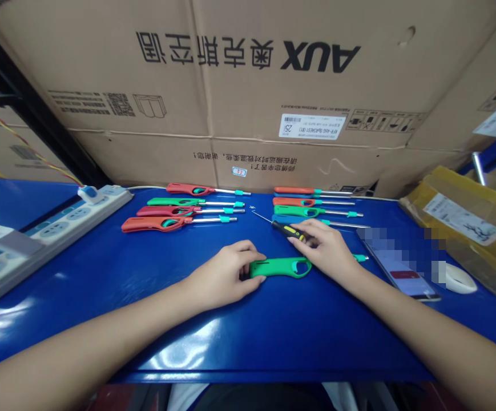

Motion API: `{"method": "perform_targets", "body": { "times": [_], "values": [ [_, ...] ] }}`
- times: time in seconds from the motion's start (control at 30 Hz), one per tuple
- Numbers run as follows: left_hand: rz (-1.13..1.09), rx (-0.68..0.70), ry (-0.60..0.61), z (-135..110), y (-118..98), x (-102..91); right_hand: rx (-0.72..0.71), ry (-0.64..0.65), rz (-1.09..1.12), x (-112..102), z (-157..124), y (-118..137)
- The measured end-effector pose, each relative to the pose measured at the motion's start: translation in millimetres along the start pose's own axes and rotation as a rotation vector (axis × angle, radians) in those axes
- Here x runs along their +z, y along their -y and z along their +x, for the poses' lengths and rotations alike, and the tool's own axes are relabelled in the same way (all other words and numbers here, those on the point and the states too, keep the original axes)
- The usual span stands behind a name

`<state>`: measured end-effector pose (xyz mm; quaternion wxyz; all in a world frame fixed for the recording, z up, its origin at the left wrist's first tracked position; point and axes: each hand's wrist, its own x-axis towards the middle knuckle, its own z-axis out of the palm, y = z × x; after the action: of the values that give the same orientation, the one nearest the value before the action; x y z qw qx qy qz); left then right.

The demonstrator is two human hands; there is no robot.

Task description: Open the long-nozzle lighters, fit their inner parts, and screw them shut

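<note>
Your left hand (pixel 224 275) grips a green utility lighter (pixel 279 267); your right hand (pixel 327 248) pinches a black-and-yellow screwdriver (pixel 287 230) just above it.

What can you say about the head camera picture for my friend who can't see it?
A person's left hand holds a green utility lighter while the right hand grips a black-and-yellow screwdriver. More red, green and blue lighters lie in rows on a blue workbench, in front of a big AUX cardboard carton.
</note>
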<state>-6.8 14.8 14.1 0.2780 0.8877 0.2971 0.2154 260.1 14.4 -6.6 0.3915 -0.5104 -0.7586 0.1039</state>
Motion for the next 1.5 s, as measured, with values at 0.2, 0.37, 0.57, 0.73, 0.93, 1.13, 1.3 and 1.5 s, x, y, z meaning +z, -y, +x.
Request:
{"method": "perform_targets", "body": {
  "times": [0.2, 0.37, 0.57, 0.73, 0.93, 1.13, 1.3, 1.5],
  "values": [
    [-0.009, 0.001, 0.005, 1, 0, 1.2, 0.022, -0.029, 0.061, 2, 0, 2],
    [-0.012, -0.004, 0.016, 1, 1, 0.4, 0.072, -0.111, 0.119, -2, 0, 4],
    [-0.045, -0.010, 0.010, 0, 2, 1.6, 0.189, -0.229, 0.231, -14, 4, -2],
    [-0.055, 0.024, 0.021, 0, 2, 2.7, 0.273, -0.283, 0.258, -22, 8, -9],
    [-0.060, 0.026, 0.032, 1, 1, 1.7, 0.299, -0.302, 0.236, -26, 8, -12],
    [-0.056, 0.024, 0.039, 1, 1, 2.2, 0.237, -0.250, 0.161, -25, 7, -4],
    [-0.057, 0.019, 0.044, 3, 0, 2.0, 0.174, -0.178, 0.041, -24, 2, 5],
    [-0.055, 0.022, 0.031, 2, 1, 2.2, 0.152, -0.054, -0.020, -16, -3, 5]
  ]
}}
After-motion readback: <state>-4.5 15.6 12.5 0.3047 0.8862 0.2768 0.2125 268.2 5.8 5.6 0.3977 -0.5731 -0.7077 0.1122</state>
